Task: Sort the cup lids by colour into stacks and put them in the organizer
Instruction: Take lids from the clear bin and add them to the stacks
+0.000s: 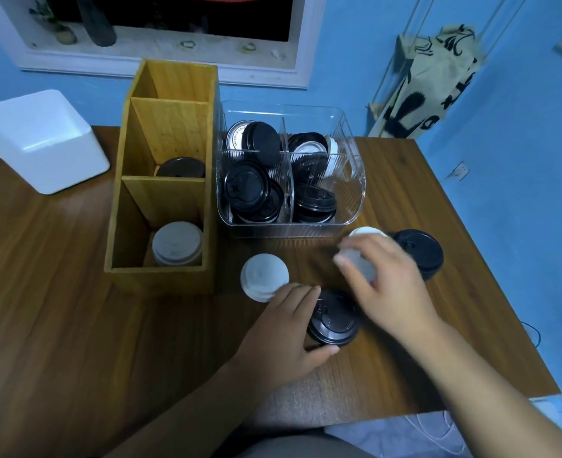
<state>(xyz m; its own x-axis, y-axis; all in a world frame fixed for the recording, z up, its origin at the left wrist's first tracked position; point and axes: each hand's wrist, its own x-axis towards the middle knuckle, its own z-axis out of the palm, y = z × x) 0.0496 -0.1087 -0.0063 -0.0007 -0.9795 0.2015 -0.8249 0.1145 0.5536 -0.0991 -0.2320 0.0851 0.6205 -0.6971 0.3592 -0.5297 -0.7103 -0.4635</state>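
1. The left hand (286, 328) curls round the black lids (334, 322) near the desk's (74, 309) front edge.
2. The right hand (392, 285), blurred, pinches a white lid (357, 264) just before the clear bin (289, 228).
3. The lids look light, thin and slick, so grip them gently by the rims.
4. The wooden organizer (167, 200) holds a white stack and a black one.

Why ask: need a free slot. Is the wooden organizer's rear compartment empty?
Cannot tell: the divider hides the rear compartment floor; only bare walls show.
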